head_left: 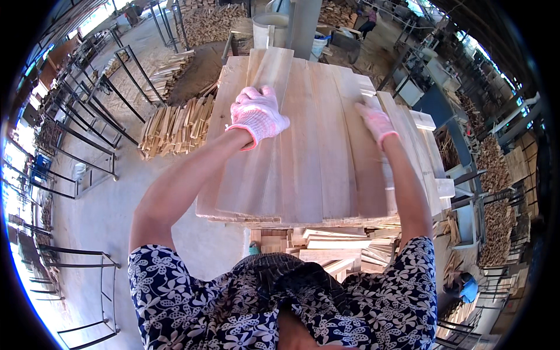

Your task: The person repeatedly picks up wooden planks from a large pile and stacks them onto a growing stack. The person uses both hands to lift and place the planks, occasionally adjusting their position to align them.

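Observation:
A tall stack of pale wooden boards (318, 151) stands in front of me, its top layer laid side by side. My left hand (256, 114), in a white knit glove with a pink cuff, grips a loose board (262, 76) that lies on top and sticks out past the far edge. My right hand (376, 121), gloved the same way, rests flat on the top boards near the right side, fingers together.
Shorter board pieces (338, 248) are piled below the stack's near edge. A heap of wood strips (175, 125) lies on the concrete floor to the left, beside metal racks (87, 134). Crates of scraps (496, 192) and a seated person (368, 17) are further off.

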Available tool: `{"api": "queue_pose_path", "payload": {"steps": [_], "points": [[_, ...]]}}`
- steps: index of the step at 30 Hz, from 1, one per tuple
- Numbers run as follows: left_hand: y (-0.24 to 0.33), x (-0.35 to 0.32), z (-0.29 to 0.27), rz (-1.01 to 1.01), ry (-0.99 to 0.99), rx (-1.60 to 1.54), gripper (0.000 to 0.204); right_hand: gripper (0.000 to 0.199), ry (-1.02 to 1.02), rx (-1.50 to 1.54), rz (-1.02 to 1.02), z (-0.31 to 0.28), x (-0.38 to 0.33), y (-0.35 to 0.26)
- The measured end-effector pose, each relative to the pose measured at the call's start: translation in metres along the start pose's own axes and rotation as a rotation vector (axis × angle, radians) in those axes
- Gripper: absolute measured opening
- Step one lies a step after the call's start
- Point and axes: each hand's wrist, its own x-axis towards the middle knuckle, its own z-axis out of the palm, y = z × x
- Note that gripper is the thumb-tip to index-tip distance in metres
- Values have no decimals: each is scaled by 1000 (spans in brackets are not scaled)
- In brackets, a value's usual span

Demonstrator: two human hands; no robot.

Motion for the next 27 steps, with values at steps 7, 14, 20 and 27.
{"api": "queue_pose_path", "payload": {"steps": [7,14,20,27], "points": [[-7,10,-21,16,71,-517,94,72,92,-278,156,-17,3,-41],[34,23,9,410,118,-1523,69,66,-412,1614,-123,-24,-89,-206],[47,-15,-17,573,-26,-1286,65,61,-352,1534,41,-63,-113,-150],[-82,-7,-4,398,350,-454,78,80,-23,918,91,-121,-137,-80]]}}
